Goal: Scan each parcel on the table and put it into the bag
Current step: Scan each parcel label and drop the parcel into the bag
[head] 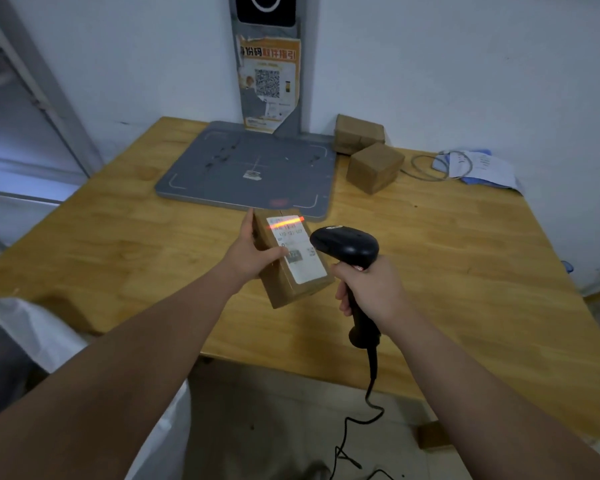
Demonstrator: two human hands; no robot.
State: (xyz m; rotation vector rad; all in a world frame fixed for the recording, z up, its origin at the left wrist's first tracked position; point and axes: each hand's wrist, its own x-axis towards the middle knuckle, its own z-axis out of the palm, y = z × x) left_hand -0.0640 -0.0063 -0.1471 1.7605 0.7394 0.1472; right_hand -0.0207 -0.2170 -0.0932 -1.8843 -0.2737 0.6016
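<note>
One parcel (293,271) mid-scan, held over table (465,254) | left hand (253,252) clasping its side, thumb on label (300,259) | right hand (371,289) fisted round scanner (347,249), red beam (286,222) crossing label | next, judged: lower into bag (39,327) at left.

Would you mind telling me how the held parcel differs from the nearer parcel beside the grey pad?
The held parcel shows a white label crossed by a red scan line; the resting parcel shows none. The left hand holds the first tilted; the second sits on the table. Both are brown boxes.

grey pad (205,168), QR poster (269,81), papers (482,168)
</note>
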